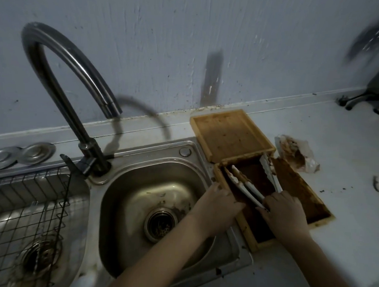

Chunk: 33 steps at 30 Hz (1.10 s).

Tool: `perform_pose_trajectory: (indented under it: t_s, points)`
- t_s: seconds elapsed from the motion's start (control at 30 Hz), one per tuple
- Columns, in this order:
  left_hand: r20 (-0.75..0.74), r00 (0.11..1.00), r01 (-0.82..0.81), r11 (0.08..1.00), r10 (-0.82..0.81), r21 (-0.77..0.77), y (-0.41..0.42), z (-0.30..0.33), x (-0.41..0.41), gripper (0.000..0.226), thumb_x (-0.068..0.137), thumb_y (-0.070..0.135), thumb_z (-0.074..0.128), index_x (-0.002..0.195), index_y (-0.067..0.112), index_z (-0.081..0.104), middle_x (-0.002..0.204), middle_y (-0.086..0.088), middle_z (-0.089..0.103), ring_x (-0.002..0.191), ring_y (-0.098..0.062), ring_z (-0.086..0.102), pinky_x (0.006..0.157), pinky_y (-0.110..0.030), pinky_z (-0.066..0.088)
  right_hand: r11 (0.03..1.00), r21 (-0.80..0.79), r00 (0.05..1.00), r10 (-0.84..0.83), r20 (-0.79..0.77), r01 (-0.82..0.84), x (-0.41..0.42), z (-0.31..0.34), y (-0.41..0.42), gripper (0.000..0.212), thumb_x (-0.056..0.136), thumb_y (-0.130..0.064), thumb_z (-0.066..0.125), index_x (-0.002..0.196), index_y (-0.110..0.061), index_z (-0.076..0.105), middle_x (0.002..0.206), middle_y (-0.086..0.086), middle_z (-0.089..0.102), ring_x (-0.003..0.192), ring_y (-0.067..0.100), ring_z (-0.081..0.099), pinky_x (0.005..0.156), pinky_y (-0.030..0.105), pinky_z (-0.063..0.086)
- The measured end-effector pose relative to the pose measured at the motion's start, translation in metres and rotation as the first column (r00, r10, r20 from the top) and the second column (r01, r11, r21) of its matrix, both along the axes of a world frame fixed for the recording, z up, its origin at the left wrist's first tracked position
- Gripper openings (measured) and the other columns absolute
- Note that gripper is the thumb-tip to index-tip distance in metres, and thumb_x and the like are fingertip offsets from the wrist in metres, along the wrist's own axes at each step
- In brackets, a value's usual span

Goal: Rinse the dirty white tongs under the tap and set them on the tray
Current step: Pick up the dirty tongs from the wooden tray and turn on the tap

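The dirty white plastic tongs (245, 190) lie in the soiled wooden tray (299, 189), their scalloped, brown-smeared tips pointing away toward the wall and their hinge end under the person's right hand (286, 209). That hand's grip is closed over the hinge end, fingers curled down around both arms of the tongs; the left hand (219, 201) rests on the tray's near-left rim beside them, and whether it is holding the rim or only steadying it I cannot tell. The tongs look light and fairly stiff, springy at the hinge, and probably slick with the brown residue (the clean stretch near the hinge seems the safest place to hold), so a firm pinch there should keep them from slipping or splaying. A cleaner square wooden tray (230, 135) sits just behind on the white table (336, 149), likely where they belong after rinsing. To the left are the steel sink basin (138, 191) and the arched metal tap (63, 72); no water is visibly running.
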<state>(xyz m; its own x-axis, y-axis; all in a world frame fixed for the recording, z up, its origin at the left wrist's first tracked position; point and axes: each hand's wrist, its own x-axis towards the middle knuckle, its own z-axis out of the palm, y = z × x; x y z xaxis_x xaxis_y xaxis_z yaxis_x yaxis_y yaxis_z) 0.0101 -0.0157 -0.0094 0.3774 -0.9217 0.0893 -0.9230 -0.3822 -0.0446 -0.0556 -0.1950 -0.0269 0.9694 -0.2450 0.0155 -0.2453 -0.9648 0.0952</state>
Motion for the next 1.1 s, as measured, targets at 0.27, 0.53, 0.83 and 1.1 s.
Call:
perform_pose_trajectory:
  t_s: [0.27, 0.53, 0.83, 1.1]
  points:
    - [-0.063, 0.991, -0.126, 0.987, 0.120, -0.096, 0.016, 0.011, 0.016, 0.036, 0.091, 0.036, 0.035, 0.101, 0.019, 0.065, 0.092, -0.004, 0.073, 0.091, -0.024, 0.068, 0.087, -0.037, 0.045, 1.000, -0.015, 0.933, 0.028, 0.358, -0.024, -0.005, 0.013, 0.003, 0.020, 0.069, -0.015, 0.077, 0.068, -0.007, 0.059, 0.068, 0.010, 0.058, 0.068, 0.031, 0.057, 0.059, 0.039, 0.046]
    - [0.000, 0.949, -0.307, 0.923, 0.316, -0.230, 0.071, 0.043, 0.031, 0.051, 0.094, 0.047, 0.016, 0.094, 0.026, 0.063, 0.085, 0.004, 0.071, 0.081, -0.018, 0.066, 0.082, -0.034, 0.045, 0.934, 0.252, 0.750, 0.024, 0.661, -0.252, 0.022, 0.057, 0.042, 0.026, 0.083, -0.031, 0.050, 0.079, -0.005, 0.052, 0.116, 0.015, 0.036, 0.109, 0.034, 0.036, 0.081, 0.036, 0.032]
    - [-0.119, 0.814, -0.550, 0.687, 0.569, -0.475, 0.151, 0.066, 0.023, 0.030, 0.089, 0.037, 0.043, 0.092, 0.025, 0.070, 0.080, 0.002, 0.075, 0.074, -0.022, 0.070, 0.069, -0.033, 0.055, 0.768, 0.550, 0.893, 0.061, 0.447, -0.328, 0.060, 0.057, 0.121, 0.021, 0.086, -0.021, 0.061, 0.082, -0.018, 0.041, 0.105, 0.009, 0.044, 0.073, 0.010, 0.042, 0.059, 0.015, 0.031]
    - [-0.318, 0.525, -0.753, 0.256, 0.789, -0.607, 0.214, 0.064, 0.051, 0.028, 0.087, 0.016, 0.059, 0.114, 0.011, 0.064, 0.113, -0.007, 0.064, 0.100, -0.024, 0.060, 0.084, -0.037, 0.051, 0.699, 0.595, 0.905, 0.185, 0.384, -0.396, 0.090, 0.049, 0.174, 0.016, 0.089, -0.026, 0.057, 0.081, -0.019, 0.045, 0.091, 0.002, 0.046, 0.071, 0.009, 0.043, 0.057, 0.012, 0.028]
